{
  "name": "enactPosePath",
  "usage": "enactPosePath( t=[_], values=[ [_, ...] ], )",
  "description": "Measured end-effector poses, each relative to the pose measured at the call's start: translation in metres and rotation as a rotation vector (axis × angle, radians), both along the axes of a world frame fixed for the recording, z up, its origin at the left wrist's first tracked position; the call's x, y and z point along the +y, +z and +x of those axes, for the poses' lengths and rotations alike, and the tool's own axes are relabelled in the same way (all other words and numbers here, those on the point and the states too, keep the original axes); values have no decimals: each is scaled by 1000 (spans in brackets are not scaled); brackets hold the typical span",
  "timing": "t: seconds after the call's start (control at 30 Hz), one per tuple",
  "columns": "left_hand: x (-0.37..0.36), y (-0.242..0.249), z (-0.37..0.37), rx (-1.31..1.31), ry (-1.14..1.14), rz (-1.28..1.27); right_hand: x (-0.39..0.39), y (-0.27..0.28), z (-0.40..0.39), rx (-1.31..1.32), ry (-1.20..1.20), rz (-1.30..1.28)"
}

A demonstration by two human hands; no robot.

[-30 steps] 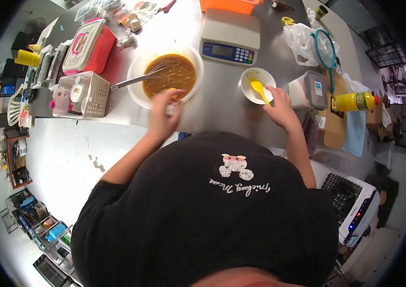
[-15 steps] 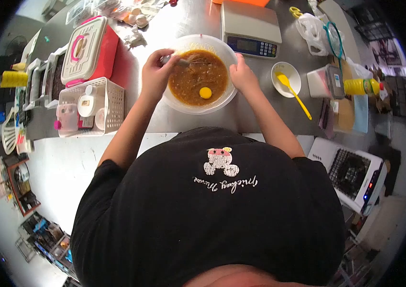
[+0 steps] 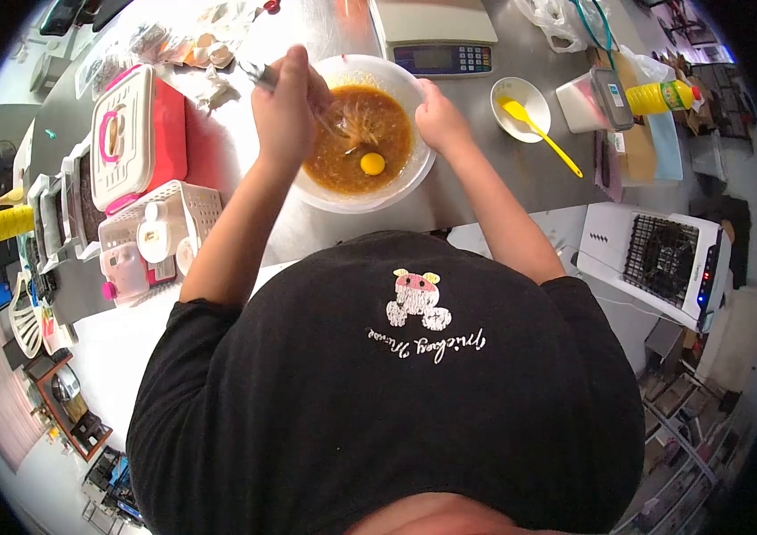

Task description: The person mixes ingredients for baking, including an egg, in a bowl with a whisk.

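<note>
My left hand point(image 3: 287, 111) is closed around the handle of a whisk point(image 3: 356, 129), whose handle end sticks out at the upper left. Its wires, smeared by motion, dip into a brown, speckled liquid batter point(image 3: 343, 165). Beside the wires a whole egg yolk point(image 3: 372, 164) floats on the surface. The batter fills much of a large whitish bowl point(image 3: 356, 203) on the metal table. Gripping the bowl's right rim is my right hand point(image 3: 441, 118), with its fingers partly hidden.
A scale point(image 3: 442, 61) stands behind the bowl. To the right are a small white bowl point(image 3: 534, 89) with a yellow spatula point(image 3: 558, 153), a lidded tub point(image 3: 594, 100) and an oil bottle point(image 3: 661, 97). At left sit a red box point(image 3: 160, 134), a basket point(image 3: 204, 209) and eggshells point(image 3: 216, 52).
My left hand has risen and turned, so the whisk handle now points up and left. The wires are further into the batter, near the yolk. The camera view has tilted slightly.
</note>
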State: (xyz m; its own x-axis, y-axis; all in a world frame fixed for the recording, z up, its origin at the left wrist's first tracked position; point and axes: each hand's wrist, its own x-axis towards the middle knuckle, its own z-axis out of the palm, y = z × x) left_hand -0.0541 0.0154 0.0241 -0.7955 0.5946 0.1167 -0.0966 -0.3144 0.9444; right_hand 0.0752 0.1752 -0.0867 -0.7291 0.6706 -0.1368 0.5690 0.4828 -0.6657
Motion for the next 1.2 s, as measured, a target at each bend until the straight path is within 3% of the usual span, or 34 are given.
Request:
enactPosePath(
  t=[0.07, 0.2, 0.3, 0.43, 0.53, 0.63, 0.7, 0.73, 0.8, 0.93, 1.0, 1.07, 1.13, 1.17, 1.2],
  values=[
    [-6, -20, 16, -88, -74, -19, -2, 5, 1, -5, -7, -9],
    [-6, -74, 17, 66, -105, -190, -6, 10, 1, -28, -67, 28],
    [1, -74, -24, 88, 106, -291, -6, 12, 0, -30, -71, 39],
    [25, -79, -59, 40, 133, -7, -5, 10, -2, 9, -53, 55],
    [45, -90, -39, -193, 217, 146, -8, 21, -4, -112, -59, 81],
    [28, -94, -8, -391, 98, 142, -11, 19, -7, -115, -94, 114],
    [3, -91, -2, -480, -169, 38, -13, 21, -7, -95, -83, 127],
    [-7, -86, -5, -478, -140, -60, -14, 21, -7, -76, -69, 140],
    [-25, -99, -40, -230, -175, -129, -10, 15, -7, -58, -56, 120],
    [4, -74, -88, 3, -28, -105, -6, 11, -6, -11, -21, 107],
    [24, -83, -96, -102, -90, 115, -7, 15, -6, -21, -26, 114],
    [45, -101, -59, -302, 184, 141, -9, 14, -6, -35, -32, 115],
    [30, -111, -31, -511, -21, 70, -11, 10, -8, -34, -63, 193],
    [17, -110, -30, -485, -164, 11, -10, 12, -7, -33, -68, 195],
    [9, -104, -30, -485, -167, 10, -13, 18, -5, -73, -66, 161]
  ],
)
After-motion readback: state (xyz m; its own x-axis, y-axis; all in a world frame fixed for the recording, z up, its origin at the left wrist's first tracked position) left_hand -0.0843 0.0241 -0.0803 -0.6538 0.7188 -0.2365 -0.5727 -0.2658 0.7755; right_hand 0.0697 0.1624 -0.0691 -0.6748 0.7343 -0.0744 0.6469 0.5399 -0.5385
